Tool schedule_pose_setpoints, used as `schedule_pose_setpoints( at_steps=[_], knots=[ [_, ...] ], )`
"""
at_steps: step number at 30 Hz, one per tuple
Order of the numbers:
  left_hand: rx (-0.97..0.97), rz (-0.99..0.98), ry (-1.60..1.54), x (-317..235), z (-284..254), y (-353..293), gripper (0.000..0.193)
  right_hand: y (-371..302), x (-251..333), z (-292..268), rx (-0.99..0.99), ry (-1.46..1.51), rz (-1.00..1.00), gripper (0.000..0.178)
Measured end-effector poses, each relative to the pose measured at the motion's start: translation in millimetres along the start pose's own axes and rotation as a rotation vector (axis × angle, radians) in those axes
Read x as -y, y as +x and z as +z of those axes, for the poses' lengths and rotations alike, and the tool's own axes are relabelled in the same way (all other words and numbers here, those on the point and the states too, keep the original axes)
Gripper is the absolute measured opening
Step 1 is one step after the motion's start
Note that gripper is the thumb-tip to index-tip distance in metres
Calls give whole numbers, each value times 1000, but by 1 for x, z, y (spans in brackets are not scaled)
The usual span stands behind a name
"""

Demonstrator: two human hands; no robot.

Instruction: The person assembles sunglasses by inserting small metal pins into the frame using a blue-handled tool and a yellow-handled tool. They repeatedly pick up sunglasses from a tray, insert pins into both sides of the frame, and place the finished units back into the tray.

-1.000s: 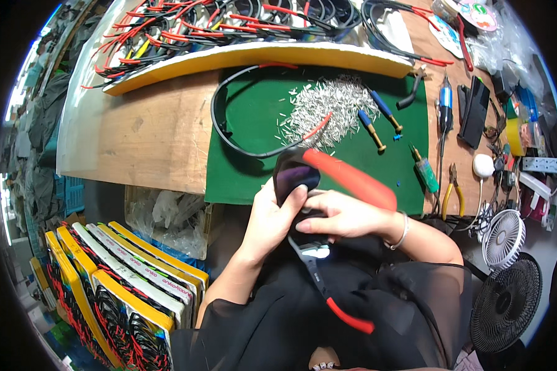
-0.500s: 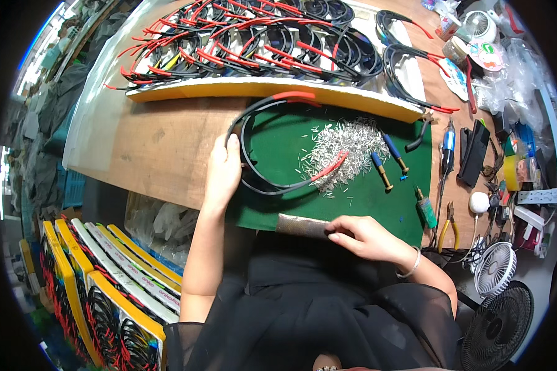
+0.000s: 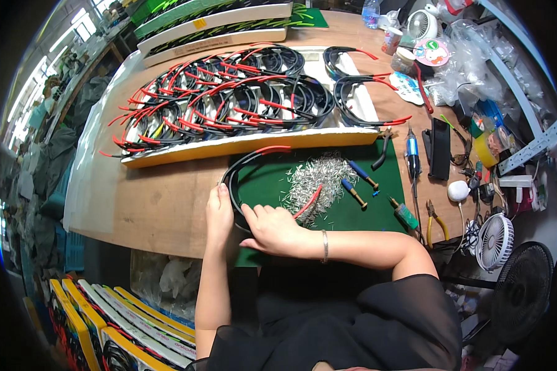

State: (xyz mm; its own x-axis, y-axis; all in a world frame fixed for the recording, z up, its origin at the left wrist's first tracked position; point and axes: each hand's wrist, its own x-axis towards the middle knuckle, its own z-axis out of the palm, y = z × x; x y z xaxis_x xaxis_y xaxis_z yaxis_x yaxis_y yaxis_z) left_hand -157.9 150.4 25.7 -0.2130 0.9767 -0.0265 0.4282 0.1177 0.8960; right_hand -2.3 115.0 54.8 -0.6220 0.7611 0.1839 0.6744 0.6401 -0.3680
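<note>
A black curved frame (image 3: 231, 179) with red ends, like a bent loop, stands over the green mat (image 3: 377, 213). My left hand (image 3: 220, 213) is closed on its left side, thumb along the edge. From the right, my right hand (image 3: 275, 230) reaches across, its fingers closed around the frame's lower part and partly hiding it. One red end lies over a heap of small silvery pins (image 3: 319, 182). Beside the heap lie two blue-and-brass hand tools (image 3: 354, 193). The brown strip at the mat's front edge is not visible now.
Behind the mat a white, yellow-edged tray (image 3: 185, 157) bears many similar black-and-red frames. To the right are a blue pen-like tool (image 3: 412, 151), a green-handled tool (image 3: 404, 213), yellow-handled pliers (image 3: 438, 224) and a white fan (image 3: 496, 242). More loaded trays (image 3: 74, 315) stand at lower left.
My right hand has left the brown strip and moved up and left to the frame in my left hand. The view has tilted upward, showing stacked trays at the back.
</note>
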Motion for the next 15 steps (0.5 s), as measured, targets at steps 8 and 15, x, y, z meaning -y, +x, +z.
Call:
schedule_pose_setpoints(
  at_steps=[8,15],
  knots=[
    [-47,-112,-553,3,4,-22,48,-10,3,5,-231,-339,-57,13],
    [-120,-75,-382,22,7,-44,34,-5,-20,-98,-347,-517,1,12]
  ],
)
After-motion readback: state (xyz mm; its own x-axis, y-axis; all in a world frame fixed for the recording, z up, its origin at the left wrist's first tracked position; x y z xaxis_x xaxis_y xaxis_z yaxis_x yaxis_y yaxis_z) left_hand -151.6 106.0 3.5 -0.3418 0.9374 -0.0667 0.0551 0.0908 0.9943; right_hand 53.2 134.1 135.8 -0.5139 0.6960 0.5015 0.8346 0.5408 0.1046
